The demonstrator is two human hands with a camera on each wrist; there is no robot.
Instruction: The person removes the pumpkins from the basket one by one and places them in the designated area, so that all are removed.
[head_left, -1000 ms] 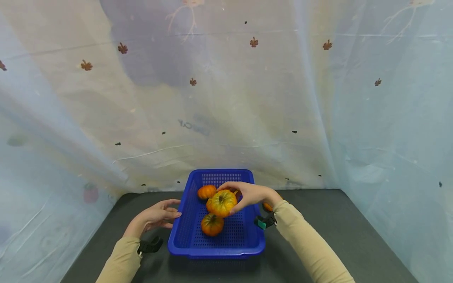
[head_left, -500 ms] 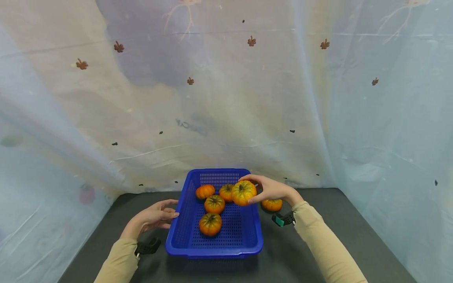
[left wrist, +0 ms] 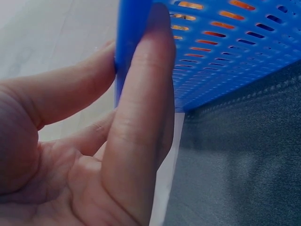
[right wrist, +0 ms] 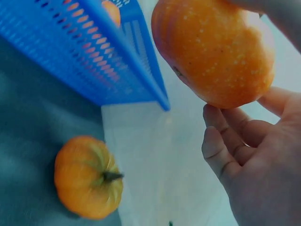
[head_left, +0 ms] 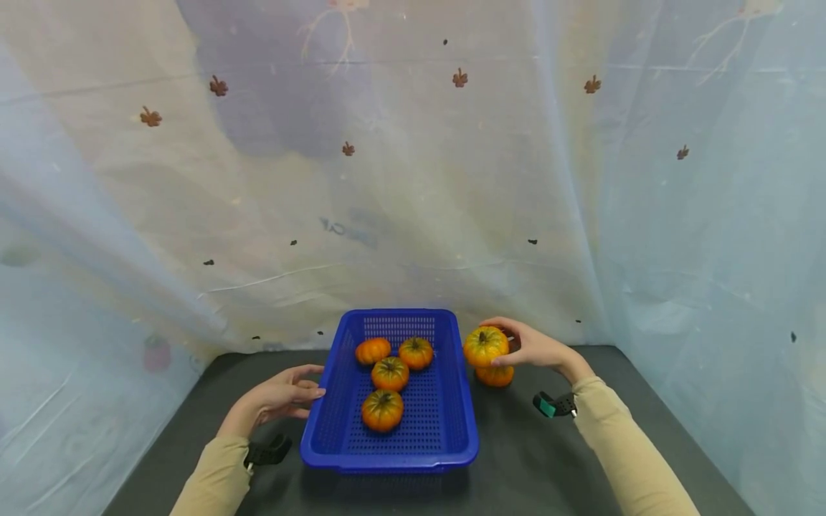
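Observation:
A blue plastic basket stands on the dark table with several small orange pumpkins in it, one of them a pumpkin toward the near end. My left hand pinches the basket's left rim between thumb and fingers. Just beyond the right rim, my right hand grips a yellow-orange pumpkin in the air. In the right wrist view the thumb and fingertips lie along opposite sides of that pumpkin. Below it, a loose pumpkin rests on the table beside the basket, partly hidden in the head view.
The dark tabletop extends on both sides of the basket. Pale plastic sheeting hangs close behind the table and along both sides. A dark strap device is on each wrist.
My right hand has lifted the yellow-orange pumpkin from over the basket and carried it right, past the rim, above the loose pumpkin. The left hand stays at the rim.

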